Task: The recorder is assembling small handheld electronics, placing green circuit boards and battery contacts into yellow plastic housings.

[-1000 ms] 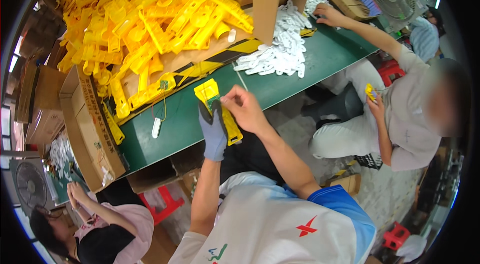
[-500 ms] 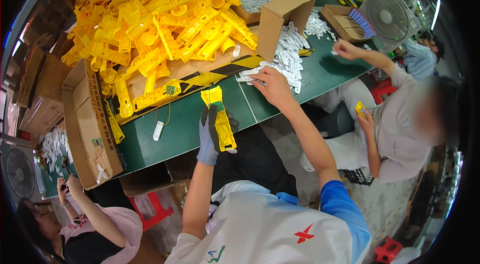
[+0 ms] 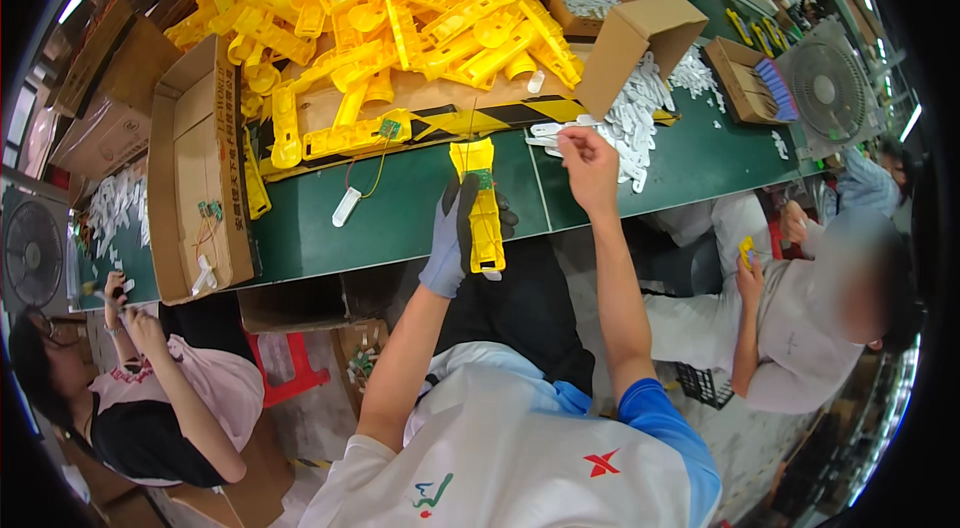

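My left hand (image 3: 452, 238), in a grey glove with dark fingers, grips a long yellow plastic housing (image 3: 485, 228) just off the table's near edge. A small green circuit board (image 3: 481, 180) sits inside its upper part, and a thin wire sticks up above it. My bare right hand (image 3: 592, 171) is over the near left side of a heap of white plastic pieces (image 3: 632, 118). Its fingers are curled together; whatever lies between the fingertips is too small to make out. A few white pieces lie right beside those fingertips.
A big heap of yellow housings (image 3: 400, 8) fills the back, behind a black-and-yellow striped edge (image 3: 440, 120). On the green table (image 3: 400, 253) lies a wired white piece (image 3: 346, 207). An open carton (image 3: 185, 178) stands left. Co-workers sit on both sides; a cardboard flap (image 3: 640, 43) borders the white heap.
My right hand's fingers have curled in from a stretched reach, at the white pieces. My left hand keeps hold of the housing. The right co-worker's arm has drawn back from the table. The view has shifted.
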The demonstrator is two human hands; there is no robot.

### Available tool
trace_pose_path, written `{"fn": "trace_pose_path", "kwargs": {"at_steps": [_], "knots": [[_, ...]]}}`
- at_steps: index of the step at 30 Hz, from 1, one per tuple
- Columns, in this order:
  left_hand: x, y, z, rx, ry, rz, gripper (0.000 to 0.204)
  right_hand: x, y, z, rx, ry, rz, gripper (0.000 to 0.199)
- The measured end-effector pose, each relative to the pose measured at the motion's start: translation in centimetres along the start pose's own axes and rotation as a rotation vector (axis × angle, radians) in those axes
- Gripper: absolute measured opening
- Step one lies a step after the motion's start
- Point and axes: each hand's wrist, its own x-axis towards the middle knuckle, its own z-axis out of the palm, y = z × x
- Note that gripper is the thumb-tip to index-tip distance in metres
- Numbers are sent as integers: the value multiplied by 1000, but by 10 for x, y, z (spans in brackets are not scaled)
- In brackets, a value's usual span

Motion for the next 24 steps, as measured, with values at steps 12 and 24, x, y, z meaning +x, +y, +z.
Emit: {"fn": "trace_pose_path", "kwargs": {"at_steps": [12, 24], "knots": [[-9, -1, 15, 353, 186, 239, 36, -39, -28, 23, 700, -545, 312, 10], [-5, -7, 5, 442, 180, 251, 28, -39, -27, 20, 722, -497, 425, 12]]}}
